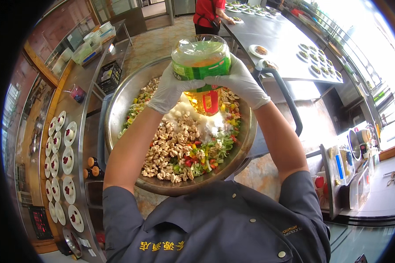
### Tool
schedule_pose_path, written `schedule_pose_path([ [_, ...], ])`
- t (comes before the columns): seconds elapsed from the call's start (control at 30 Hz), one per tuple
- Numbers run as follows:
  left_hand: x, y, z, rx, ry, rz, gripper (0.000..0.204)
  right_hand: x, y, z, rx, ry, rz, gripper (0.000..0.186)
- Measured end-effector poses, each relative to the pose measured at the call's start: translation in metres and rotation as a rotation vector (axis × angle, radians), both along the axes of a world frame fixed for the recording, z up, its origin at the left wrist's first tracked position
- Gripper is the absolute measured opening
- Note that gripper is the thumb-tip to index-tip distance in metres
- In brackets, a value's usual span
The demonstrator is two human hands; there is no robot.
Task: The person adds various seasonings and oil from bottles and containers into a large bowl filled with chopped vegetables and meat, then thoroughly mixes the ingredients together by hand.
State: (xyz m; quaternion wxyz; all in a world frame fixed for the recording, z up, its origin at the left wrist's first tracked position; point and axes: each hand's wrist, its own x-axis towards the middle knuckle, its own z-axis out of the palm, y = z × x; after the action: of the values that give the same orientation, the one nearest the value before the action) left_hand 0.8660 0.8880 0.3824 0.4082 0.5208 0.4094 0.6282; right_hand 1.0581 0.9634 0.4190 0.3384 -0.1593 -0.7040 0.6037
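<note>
My left hand (171, 90) and my right hand (240, 81), both in whitish gloves, grip a large clear plastic bottle (208, 71) of golden oil from its two sides. Its base is raised toward me and its far end points down over a wide steel basin (115, 115). A green label wraps the bottle, and a red one shows lower down. Its mouth is hidden, so I cannot tell whether oil flows. In the basin lie walnut pieces (169, 147), white granules or powder (214, 126) and chopped green, red and yellow vegetables (208, 161).
The basin sits on a cart with a blue-grey handle (289, 103). Plated desserts (68, 160) line the left counter. At far right, a steel table (276, 39) carries plates of food. A person in red (207, 13) stands beside it. Plastic containers (360, 188) fill a right shelf.
</note>
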Motion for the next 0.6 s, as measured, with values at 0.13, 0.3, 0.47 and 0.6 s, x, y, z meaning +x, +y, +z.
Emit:
schedule_pose_path([
  [0.13, -0.001, -0.010, -0.004, 0.109, 0.116, -0.058, 0.085, 0.002, 0.003, -0.008, 0.215, -0.058, 0.040, 0.076],
  [0.3, -0.004, -0.019, 0.009, 0.035, -0.037, -0.076, 0.078, -0.009, -0.005, 0.008, 0.190, -0.020, 0.030, 0.071],
  [0.47, -0.003, -0.021, 0.011, 0.056, -0.024, -0.017, 0.074, -0.009, -0.007, 0.011, 0.208, -0.011, 0.027, 0.067],
  [0.6, 0.001, -0.024, 0.014, 0.066, 0.004, 0.004, 0.073, -0.011, -0.004, 0.003, 0.234, 0.079, 0.040, 0.068],
])
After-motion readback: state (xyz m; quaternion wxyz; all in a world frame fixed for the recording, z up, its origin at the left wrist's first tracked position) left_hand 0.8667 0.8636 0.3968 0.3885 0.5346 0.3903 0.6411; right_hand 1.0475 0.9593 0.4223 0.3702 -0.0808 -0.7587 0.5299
